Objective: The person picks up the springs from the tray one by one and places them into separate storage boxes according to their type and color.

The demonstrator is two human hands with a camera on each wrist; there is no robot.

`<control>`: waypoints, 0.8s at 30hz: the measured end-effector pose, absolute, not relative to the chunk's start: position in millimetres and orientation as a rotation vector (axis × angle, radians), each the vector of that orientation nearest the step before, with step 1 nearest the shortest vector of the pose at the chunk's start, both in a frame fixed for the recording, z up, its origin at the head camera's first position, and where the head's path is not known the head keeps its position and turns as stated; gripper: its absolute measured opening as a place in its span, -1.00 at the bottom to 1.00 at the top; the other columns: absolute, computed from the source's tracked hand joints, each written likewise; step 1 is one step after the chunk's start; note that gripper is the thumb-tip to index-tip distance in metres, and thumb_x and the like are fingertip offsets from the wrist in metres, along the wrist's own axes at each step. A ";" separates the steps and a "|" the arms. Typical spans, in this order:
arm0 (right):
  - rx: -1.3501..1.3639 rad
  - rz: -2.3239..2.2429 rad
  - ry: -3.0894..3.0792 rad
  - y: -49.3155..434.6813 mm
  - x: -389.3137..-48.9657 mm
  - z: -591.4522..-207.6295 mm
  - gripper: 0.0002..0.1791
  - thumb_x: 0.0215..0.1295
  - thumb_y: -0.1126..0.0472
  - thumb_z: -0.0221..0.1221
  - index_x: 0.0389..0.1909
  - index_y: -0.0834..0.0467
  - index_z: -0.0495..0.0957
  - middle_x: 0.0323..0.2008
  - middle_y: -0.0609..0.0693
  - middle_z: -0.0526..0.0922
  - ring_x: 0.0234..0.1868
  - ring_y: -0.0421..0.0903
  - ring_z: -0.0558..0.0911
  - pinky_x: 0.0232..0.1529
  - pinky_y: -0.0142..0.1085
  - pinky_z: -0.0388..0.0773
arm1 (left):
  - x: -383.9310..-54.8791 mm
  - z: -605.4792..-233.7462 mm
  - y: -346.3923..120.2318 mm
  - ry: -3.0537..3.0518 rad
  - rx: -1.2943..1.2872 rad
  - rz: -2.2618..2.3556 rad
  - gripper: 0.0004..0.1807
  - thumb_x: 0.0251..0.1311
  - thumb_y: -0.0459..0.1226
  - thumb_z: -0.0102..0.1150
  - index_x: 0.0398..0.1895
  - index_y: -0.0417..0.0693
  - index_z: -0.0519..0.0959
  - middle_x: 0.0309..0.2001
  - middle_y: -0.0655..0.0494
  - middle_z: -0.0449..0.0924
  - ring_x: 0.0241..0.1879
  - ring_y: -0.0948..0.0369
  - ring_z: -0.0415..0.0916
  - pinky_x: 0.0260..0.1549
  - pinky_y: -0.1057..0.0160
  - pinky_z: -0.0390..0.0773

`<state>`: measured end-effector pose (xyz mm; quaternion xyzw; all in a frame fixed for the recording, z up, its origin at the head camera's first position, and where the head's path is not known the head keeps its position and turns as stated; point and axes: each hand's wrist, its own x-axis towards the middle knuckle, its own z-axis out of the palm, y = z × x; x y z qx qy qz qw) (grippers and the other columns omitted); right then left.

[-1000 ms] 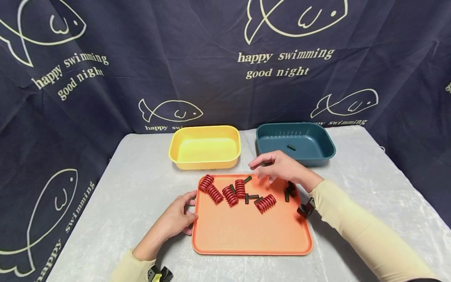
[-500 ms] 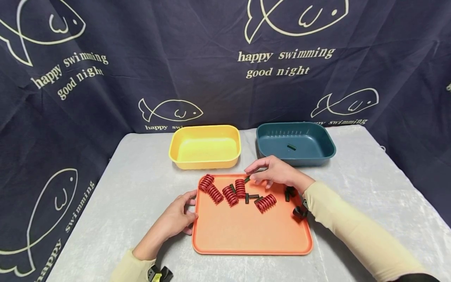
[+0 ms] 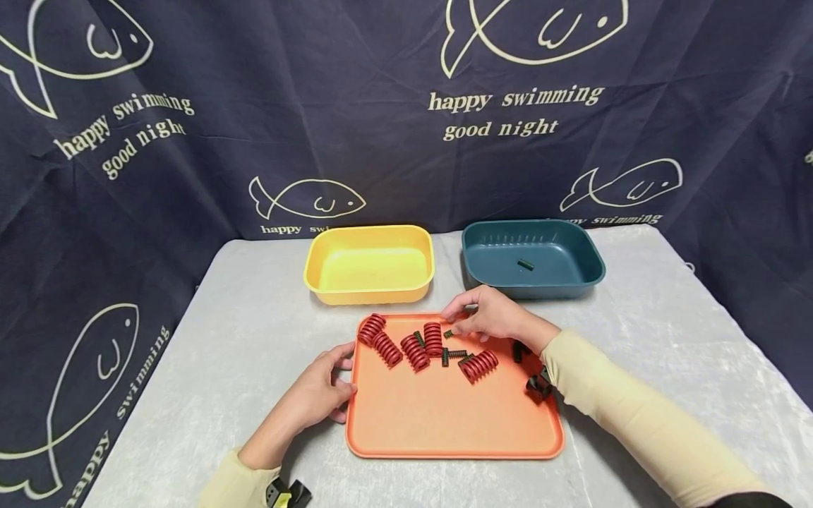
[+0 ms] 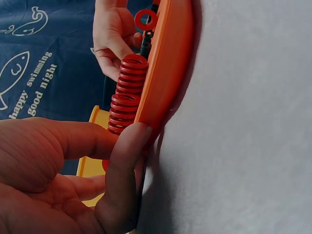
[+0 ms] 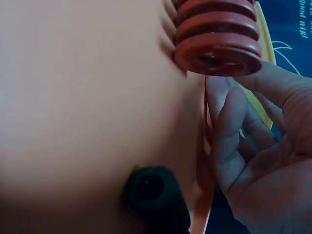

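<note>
My left hand (image 3: 320,388) holds the left edge of the orange tray (image 3: 444,423), fingertips at its rim; in the left wrist view one finger (image 4: 124,165) presses the tray's outer wall. At the tray's far edge, my right hand (image 3: 495,314) is lowered with curved fingers, and a gap shows between index finger and thumb. The thumb tip is right at a small dark green spring (image 3: 448,334), partly covering it. Several thick red springs (image 3: 479,366) and small green springs (image 3: 456,354) lie across the tray's far half. A red spring (image 5: 219,34) hides the right fingertips in the right wrist view.
A yellow bin (image 3: 368,293) stands behind the tray on the left. On the right, a dark blue-green bin (image 3: 533,288) contains one small green spring (image 3: 525,264). More dark springs lie near the tray's right edge, partly hidden by the right wrist. A curtain hangs behind the table.
My right hand has moved left and down from above the tray's far edge to the small green spring. That spring has shifted slightly toward me. The left hand and the tray have stayed put.
</note>
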<state>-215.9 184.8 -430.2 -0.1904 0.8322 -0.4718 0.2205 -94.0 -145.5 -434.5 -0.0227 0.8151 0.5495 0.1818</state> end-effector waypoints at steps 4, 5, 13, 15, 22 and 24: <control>-0.560 -1.271 2.314 185.2 -215.6 -431.3 -0.77 0.16 0.43 0.42 -0.18 0.14 0.80 -0.30 0.00 0.76 -0.62 -0.12 0.50 -0.71 -0.34 0.50 | -93.6 -434.7 -145.6 2.301 -0.058 1.553 -0.22 0.15 -0.63 0.15 0.51 -0.21 0.29 0.09 -0.15 0.42 -0.41 0.10 0.52 -0.67 0.04 0.71; -0.569 -1.261 2.313 185.4 -215.6 -431.5 -0.77 0.16 0.43 0.42 -0.18 0.14 0.80 -0.29 0.00 0.77 -0.61 -0.12 0.50 -0.70 -0.34 0.50 | -93.5 -434.8 -145.6 2.301 -0.058 1.554 -0.22 0.16 -0.63 0.15 0.51 -0.21 0.29 0.10 -0.15 0.42 -0.41 0.10 0.52 -0.67 0.04 0.71; -0.619 -1.209 2.328 186.1 -214.3 -430.6 -0.79 0.18 0.43 0.40 -0.21 0.13 0.81 -0.37 -0.02 0.73 -0.60 -0.12 0.51 -0.66 -0.34 0.53 | -92.9 -435.3 -146.6 2.306 -0.054 1.553 -0.22 0.15 -0.62 0.16 0.51 -0.21 0.30 0.09 -0.16 0.41 -0.40 0.09 0.51 -0.68 0.04 0.71; -0.638 -1.209 2.339 187.2 -214.7 -431.7 -0.81 0.20 0.42 0.40 -0.20 0.13 0.81 -0.41 -0.02 0.73 -0.60 -0.10 0.54 -0.66 -0.31 0.58 | -92.8 -435.6 -146.4 2.307 -0.055 1.553 -0.22 0.15 -0.62 0.17 0.51 -0.21 0.30 0.09 -0.15 0.41 -0.40 0.09 0.51 -0.67 0.04 0.71; -0.668 -1.314 2.275 194.1 -216.0 -428.6 -0.81 0.29 0.43 0.33 -0.12 0.22 0.78 -0.44 0.09 0.73 -0.52 0.01 0.65 -0.47 -0.20 0.75 | -92.5 -435.6 -145.9 2.303 -0.056 1.554 -0.22 0.16 -0.62 0.18 0.51 -0.21 0.30 0.09 -0.14 0.42 -0.39 0.09 0.51 -0.67 0.04 0.71; -0.673 -1.342 2.253 195.0 -216.5 -425.2 -0.81 0.31 0.42 0.31 -0.09 0.24 0.77 -0.43 0.11 0.74 -0.48 0.03 0.68 -0.41 -0.17 0.77 | -92.8 -435.2 -146.2 2.297 -0.057 1.560 -0.22 0.16 -0.62 0.17 0.51 -0.20 0.30 0.09 -0.14 0.42 -0.40 0.09 0.52 -0.67 0.04 0.71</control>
